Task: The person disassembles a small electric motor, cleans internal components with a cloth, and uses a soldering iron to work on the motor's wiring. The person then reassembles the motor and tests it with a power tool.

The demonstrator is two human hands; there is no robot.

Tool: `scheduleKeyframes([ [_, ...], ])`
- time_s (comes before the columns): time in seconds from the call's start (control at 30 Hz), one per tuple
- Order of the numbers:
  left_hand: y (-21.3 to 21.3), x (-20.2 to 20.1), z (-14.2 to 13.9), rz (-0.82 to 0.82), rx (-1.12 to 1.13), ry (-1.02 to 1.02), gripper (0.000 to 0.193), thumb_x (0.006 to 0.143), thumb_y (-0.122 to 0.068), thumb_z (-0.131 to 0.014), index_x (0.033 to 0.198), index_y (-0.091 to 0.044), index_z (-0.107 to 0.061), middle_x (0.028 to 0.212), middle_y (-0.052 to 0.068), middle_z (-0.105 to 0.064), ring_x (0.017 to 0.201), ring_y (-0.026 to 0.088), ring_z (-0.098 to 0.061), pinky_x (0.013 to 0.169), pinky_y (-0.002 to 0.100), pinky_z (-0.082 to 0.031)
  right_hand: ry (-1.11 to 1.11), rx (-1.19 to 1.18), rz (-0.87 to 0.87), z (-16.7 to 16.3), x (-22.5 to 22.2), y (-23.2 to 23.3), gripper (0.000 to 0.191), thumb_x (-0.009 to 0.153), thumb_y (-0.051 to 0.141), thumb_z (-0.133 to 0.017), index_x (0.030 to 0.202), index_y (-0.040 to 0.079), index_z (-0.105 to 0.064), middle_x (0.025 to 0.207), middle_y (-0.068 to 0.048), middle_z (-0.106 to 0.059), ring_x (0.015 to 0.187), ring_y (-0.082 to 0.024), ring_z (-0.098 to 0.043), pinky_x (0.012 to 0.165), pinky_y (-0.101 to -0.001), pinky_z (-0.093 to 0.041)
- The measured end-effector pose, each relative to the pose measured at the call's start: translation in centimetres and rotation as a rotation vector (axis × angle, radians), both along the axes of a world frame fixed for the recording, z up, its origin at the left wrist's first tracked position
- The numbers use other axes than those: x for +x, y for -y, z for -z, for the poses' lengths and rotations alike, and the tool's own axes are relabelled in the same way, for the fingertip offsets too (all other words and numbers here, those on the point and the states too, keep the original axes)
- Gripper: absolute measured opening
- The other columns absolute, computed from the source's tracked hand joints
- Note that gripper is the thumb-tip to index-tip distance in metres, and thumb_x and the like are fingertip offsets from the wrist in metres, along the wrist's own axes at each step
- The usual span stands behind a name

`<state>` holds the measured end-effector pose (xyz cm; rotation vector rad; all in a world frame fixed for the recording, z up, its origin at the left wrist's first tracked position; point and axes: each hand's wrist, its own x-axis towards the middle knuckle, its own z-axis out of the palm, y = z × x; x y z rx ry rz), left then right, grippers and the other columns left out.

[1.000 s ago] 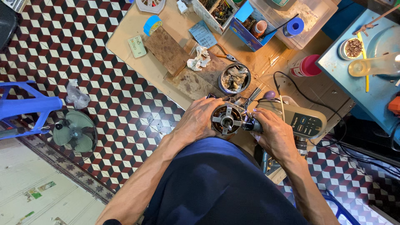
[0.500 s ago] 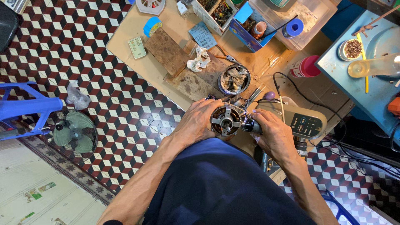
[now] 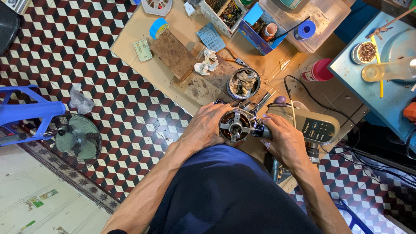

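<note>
Left hand [image 3: 208, 125] cups our fan motor [image 3: 235, 125] above our lap, face up so we see inside; right hand [image 3: 284, 141] closes on a tool [image 3: 260, 132] at its rim. Behind, a tin [image 3: 242, 83] sits on the cardboard worktop [image 3: 143, 71].

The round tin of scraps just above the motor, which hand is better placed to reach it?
Probably the left hand. It cups the motor directly below the round tin, with a short bare path. The right hand grips a dark tool at the motor's side, so it seems busier.
</note>
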<state>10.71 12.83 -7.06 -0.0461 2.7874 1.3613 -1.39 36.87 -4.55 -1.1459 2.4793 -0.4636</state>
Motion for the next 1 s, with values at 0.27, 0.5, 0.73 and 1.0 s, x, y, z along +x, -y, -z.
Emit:
scheduleKeyframes([
  [0.27, 0.0, 0.3, -0.1, -0.011, 0.007, -0.005, 0.096, 0.053, -0.012, -0.093, 0.139, -0.01, -0.049, 0.138, 0.017, -0.06, 0.133, 0.036, -0.053, 0.12, 0.048, -0.033, -0.01, 0.013, -0.025, -0.4, 0.0, 0.2, 0.056, 0.067, 0.012, -0.082, 0.12, 0.006, -0.066, 0.135, -0.012, -0.063, 0.126, -0.03, -0.06, 0.102, -0.0403, -0.05],
  [0.5, 0.0, 1.0, -0.4, -0.032, 0.015, -0.005, 0.092, 0.058, -0.012, -0.092, 0.14, -0.012, -0.048, 0.138, 0.016, -0.06, 0.134, 0.037, -0.052, 0.12, 0.049, -0.033, -0.01, 0.02, -0.023, -0.4, 0.4, 0.5, 0.052, 0.069, 0.009, -0.079, 0.119, 0.005, -0.066, 0.134, -0.013, -0.063, 0.125, -0.03, -0.059, 0.1, -0.041, -0.05],
  [0.73, 0.1, 1.5, 0.0, -0.042, 0.004, -0.006, 0.089, 0.06, -0.009, -0.09, 0.139, -0.011, -0.048, 0.137, 0.017, -0.06, 0.133, 0.039, -0.052, 0.12, 0.049, -0.034, 0.007, 0.018, -0.041, -0.5, 0.6, 0.8, 0.061, 0.064, 0.003, -0.078, 0.123, 0.006, -0.063, 0.131, -0.012, -0.064, 0.126, -0.03, -0.058, 0.101, -0.0409, -0.049],
  [1.0, 0.1, 2.0, 0.2, -0.049, -0.02, 0.003, 0.096, 0.055, -0.011, -0.092, 0.14, -0.008, -0.047, 0.138, 0.02, -0.059, 0.135, 0.041, -0.05, 0.119, 0.05, -0.034, 0.034, 0.054, -0.06, -0.9, 0.5, 1.1, 0.074, 0.058, -0.002, -0.08, 0.129, 0.008, -0.06, 0.135, -0.012, -0.061, 0.129, -0.03, -0.055, 0.106, -0.0404, -0.046],
])
